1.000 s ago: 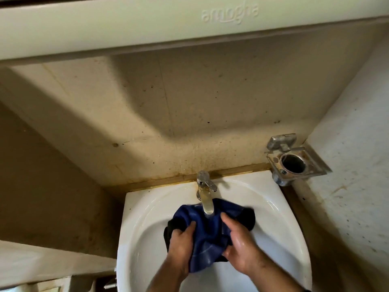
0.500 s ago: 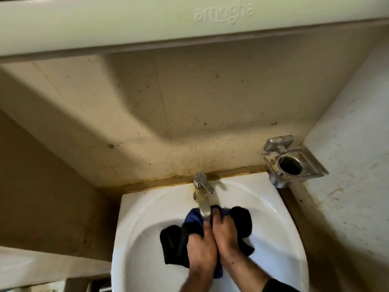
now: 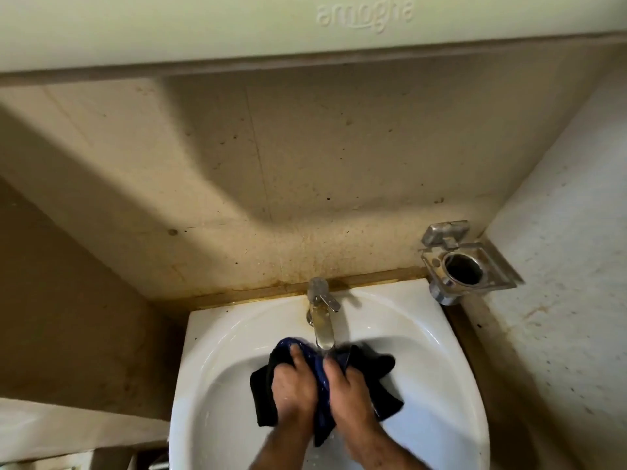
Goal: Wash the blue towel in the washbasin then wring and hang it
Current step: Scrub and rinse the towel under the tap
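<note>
The blue towel, dark and wet, is bunched in the white washbasin just under the metal tap. A thin stream of water falls from the spout onto the cloth. My left hand grips the towel's left part and my right hand grips its right part, the two hands side by side and nearly touching. A blue fold shows between them; darker ends stick out on both sides.
A metal holder with a round hole is fixed in the corner to the right of the basin. Stained beige walls close in behind and on both sides. A pale cabinet edge overhangs the top.
My hands came together over the towel and bunched it under the tap. Since half a second ago they have spread slightly apart, and the view has shifted a little.
</note>
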